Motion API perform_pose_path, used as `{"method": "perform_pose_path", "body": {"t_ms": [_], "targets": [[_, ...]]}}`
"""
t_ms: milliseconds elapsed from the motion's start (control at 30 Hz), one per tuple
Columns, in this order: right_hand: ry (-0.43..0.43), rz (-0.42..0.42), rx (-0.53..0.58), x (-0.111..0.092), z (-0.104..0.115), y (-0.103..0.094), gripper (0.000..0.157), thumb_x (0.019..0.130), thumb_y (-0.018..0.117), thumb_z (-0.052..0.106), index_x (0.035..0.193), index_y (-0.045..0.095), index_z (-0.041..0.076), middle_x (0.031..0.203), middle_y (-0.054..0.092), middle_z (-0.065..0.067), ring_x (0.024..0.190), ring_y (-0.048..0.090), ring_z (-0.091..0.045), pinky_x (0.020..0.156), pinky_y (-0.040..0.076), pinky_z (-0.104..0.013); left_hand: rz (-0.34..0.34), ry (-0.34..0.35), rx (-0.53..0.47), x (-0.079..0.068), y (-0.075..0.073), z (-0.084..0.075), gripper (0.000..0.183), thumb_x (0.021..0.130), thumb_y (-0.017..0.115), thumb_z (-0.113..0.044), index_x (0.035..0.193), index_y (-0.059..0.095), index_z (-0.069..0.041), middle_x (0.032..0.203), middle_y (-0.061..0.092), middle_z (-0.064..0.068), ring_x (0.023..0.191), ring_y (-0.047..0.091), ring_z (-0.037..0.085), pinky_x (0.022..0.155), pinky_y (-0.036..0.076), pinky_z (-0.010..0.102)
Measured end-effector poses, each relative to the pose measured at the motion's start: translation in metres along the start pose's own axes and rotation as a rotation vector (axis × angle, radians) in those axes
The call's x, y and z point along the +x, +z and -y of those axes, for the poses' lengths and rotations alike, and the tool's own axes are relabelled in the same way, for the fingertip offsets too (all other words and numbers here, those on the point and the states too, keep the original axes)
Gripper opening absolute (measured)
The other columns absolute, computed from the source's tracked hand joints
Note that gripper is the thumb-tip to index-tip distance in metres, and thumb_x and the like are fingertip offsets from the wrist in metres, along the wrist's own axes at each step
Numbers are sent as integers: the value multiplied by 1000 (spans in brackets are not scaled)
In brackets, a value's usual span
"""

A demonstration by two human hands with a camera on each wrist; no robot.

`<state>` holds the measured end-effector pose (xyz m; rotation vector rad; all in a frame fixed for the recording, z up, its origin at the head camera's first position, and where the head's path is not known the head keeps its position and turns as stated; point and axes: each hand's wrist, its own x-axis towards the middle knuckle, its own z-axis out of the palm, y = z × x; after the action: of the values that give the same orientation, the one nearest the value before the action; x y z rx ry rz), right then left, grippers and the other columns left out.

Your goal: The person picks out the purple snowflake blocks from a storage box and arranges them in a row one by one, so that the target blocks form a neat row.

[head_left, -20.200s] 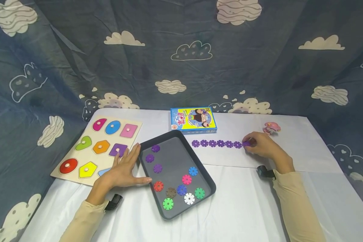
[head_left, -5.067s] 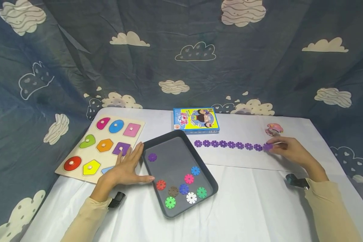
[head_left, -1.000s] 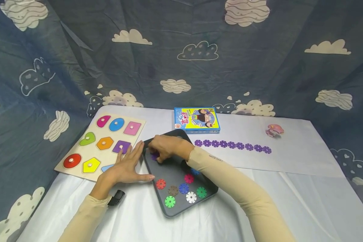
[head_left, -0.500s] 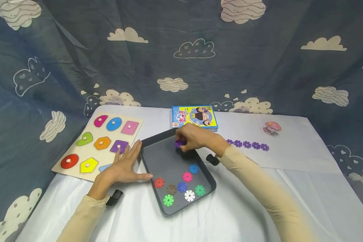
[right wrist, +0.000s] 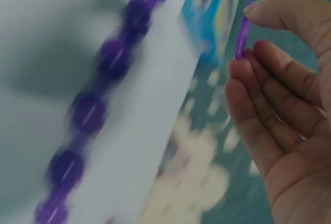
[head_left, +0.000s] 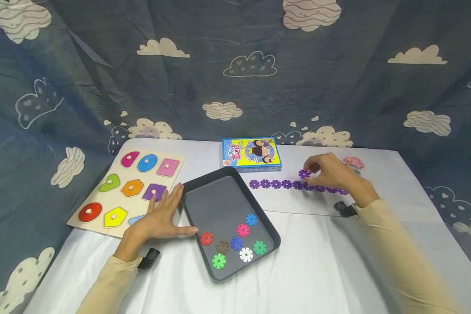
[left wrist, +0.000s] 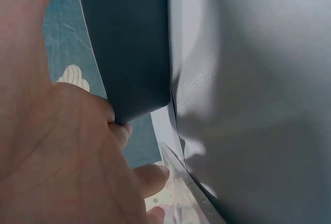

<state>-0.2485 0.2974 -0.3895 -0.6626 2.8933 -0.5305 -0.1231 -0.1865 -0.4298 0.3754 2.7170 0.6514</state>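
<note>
My right hand (head_left: 333,172) pinches a purple snowflake disc (head_left: 304,173) above a row of purple snowflake discs (head_left: 276,184) lying on the white cloth. The right wrist view shows this disc (right wrist: 243,36) edge-on between thumb and fingertips; the row there is blurred. In the head view the hand and disc partly cover the row's right half. My left hand (head_left: 157,224) rests with extended fingers along the left rim of a dark grey tray (head_left: 216,196). Inside the tray lie several snowflake discs of other colours, among them a white one (head_left: 246,254) and a red one (head_left: 206,238).
A wooden shape puzzle board (head_left: 131,187) lies left of the tray, partly under my left hand. Behind the tray sits a blue and yellow card box (head_left: 252,155). A pink toy figure (head_left: 354,163) stands behind my right hand. Patterned curtain (head_left: 180,87) backs the table.
The row of purple discs has lengthened rightward since the oldest frame. My right hand has taken the last purple disc from the tray and carried it right, over the row. My left hand stays put.
</note>
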Motion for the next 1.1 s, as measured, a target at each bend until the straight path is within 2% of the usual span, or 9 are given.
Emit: {"method": "perform_pose_path", "body": {"t_ms": [267, 500, 633, 833, 1100], "targets": [[245, -9, 13, -52, -74, -3, 38, 80, 84, 20, 109, 69, -1, 101, 70, -15, 94, 65, -31, 89, 56, -55, 3, 3, 0, 0, 0, -1, 133, 71, 75, -72, 162, -2, -12, 170, -6, 9, 152, -5, 49, 116, -9, 72], [352, 15, 16, -78, -118, 2, 45, 82, 81, 23, 113, 65, -5, 101, 69, -19, 90, 61, -29, 83, 56, -51, 0, 5, 8, 0, 0, -2, 134, 71, 74, -73, 162, -2, -12, 170, -5, 10, 153, -5, 49, 117, -8, 71], [389, 14, 35, -85, -128, 1, 47, 82, 81, 23, 114, 64, -7, 101, 69, -21, 90, 62, -31, 80, 56, -49, -1, 7, 10, 0, 1, -1, 134, 71, 74, -72, 162, -2, -12, 170, -5, 10, 153, -5, 49, 117, -8, 72], [392, 39, 37, -86, -130, 5, 45, 82, 81, 22, 112, 64, -7, 98, 69, -19, 87, 62, -28, 77, 56, -46, 1, -1, 13, -1, 1, -1, 134, 71, 75, -72, 162, -3, -13, 170, -6, 9, 153, -6, 49, 117, -9, 72], [445, 48, 44, -85, -130, 10, 49, 84, 80, 21, 119, 61, -7, 106, 66, -24, 94, 60, -34, 85, 54, -54, -5, 2, 11, 0, -1, -1, 132, 71, 74, -72, 162, -1, -12, 170, -5, 10, 152, -5, 50, 116, -8, 74]]}}
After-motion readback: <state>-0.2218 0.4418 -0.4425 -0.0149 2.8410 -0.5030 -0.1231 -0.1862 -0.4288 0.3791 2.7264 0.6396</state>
